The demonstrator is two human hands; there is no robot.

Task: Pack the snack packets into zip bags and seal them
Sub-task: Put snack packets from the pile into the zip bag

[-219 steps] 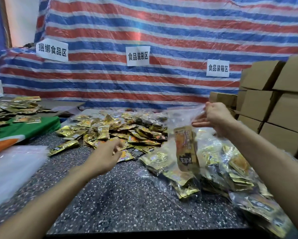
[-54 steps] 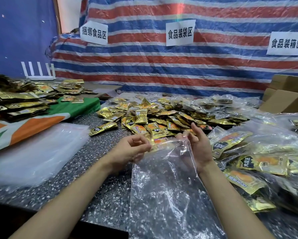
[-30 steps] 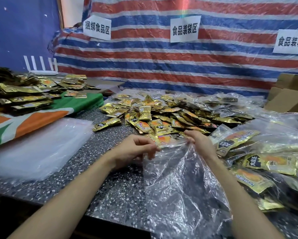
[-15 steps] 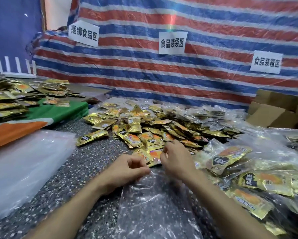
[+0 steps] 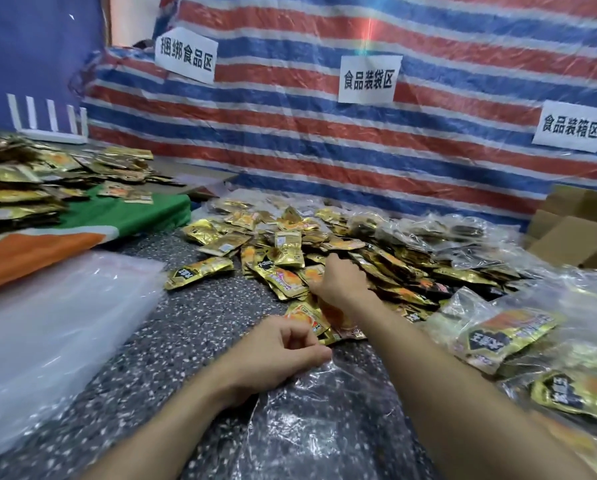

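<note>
A clear empty zip bag [image 5: 324, 431] lies flat on the speckled table [image 5: 193, 323] in front of me. My left hand [image 5: 279, 351] pinches its top edge between thumb and fingers. My right hand [image 5: 338, 282] is out over the pile of gold snack packets [image 5: 283, 251], its fingers curled down around packets at the pile's near edge. The fingertips are hidden behind the hand. One loose packet [image 5: 200, 271] lies apart, left of the pile.
A stack of empty clear bags [image 5: 48, 327] lies at the left. Filled zip bags [image 5: 498, 337] crowd the right side. Cardboard boxes [image 5: 574, 230] stand at the far right. More packets sit on a green and orange cloth [image 5: 124, 216]. A striped tarp [image 5: 324, 140] closes the back.
My right hand has let go of the zip bag's mouth and reached forward into the packet pile. The bag has sunk flat onto the table, with my left hand still pinching its edge.
</note>
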